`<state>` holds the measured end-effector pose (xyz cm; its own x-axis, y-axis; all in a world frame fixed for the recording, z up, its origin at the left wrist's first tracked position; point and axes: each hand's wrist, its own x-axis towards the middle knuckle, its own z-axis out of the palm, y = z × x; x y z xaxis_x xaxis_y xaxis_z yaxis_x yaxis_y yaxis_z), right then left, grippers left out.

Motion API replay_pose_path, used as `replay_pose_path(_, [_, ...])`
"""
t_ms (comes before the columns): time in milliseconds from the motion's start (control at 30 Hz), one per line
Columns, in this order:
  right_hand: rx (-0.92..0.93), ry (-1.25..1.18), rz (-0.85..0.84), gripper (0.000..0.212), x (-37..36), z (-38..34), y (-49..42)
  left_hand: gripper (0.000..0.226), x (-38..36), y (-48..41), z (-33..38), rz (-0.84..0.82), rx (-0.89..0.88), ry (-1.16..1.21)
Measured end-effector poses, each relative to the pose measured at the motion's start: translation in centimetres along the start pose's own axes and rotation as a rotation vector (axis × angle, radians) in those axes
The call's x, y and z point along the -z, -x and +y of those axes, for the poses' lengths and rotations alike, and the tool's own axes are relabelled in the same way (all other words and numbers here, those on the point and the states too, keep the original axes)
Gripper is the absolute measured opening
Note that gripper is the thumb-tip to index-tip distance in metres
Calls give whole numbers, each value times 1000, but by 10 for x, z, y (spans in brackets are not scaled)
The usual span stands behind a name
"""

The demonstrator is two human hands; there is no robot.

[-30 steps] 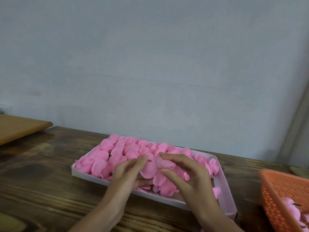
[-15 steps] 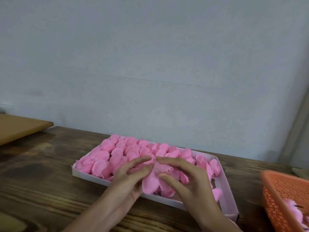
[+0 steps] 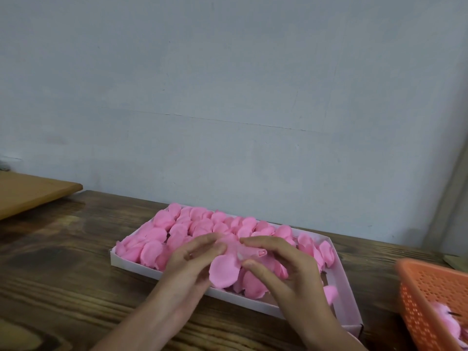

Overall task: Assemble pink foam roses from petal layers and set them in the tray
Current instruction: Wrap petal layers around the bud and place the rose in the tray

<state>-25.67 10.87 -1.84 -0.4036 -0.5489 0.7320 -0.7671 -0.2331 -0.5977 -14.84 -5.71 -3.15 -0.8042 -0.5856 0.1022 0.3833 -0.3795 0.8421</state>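
Rose (image 3: 235,249): held between both hands at lower centre of the frame, just above the near side of the tray (image 3: 141,267); not yet set down.
Long axis: judged to run left to right across the frame, with the rolled core (image 3: 262,252) pointed toward the right edge.
Outer petal (image 3: 224,272): hung from the rose toward the lower edge.
Right hand (image 3: 286,269): curled; the rose is pinched between forefinger above and thumb below.
Left hand (image 3: 192,262): fingers nearly straight and laid on the petal; the thumb is hidden, so a grip cannot be confirmed.
Free tray floor (image 3: 342,295): seen to the lower right of the rose, nearer the right hand.
Filled rows (image 3: 177,229): packed at upper left of the hands.
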Motion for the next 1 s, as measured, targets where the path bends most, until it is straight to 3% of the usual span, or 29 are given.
replay_pose_path(200, [8, 28, -79, 24, -2, -2, 0, 43, -6, 6, 2, 41, -179, -89])
replay_pose_path(400, [15, 14, -93, 24, -3, 1, -3, 27, -14, 16, 5, 17, -391, -328])
replay_pose_path(533, [-41, -47, -57, 24, -4, 2, -1, 16, -17, 20, 6, -40, -451, -400])
replay_pose_path(800, [-154, -91, -19, 44, -2, -4, 1, 17, -19, 23, 6, -180, -537, -518])
replay_pose_path(1000, [-96, -58, -6, 32, -1, -9, -1, 18, -19, 23, 6, -227, -575, -566])
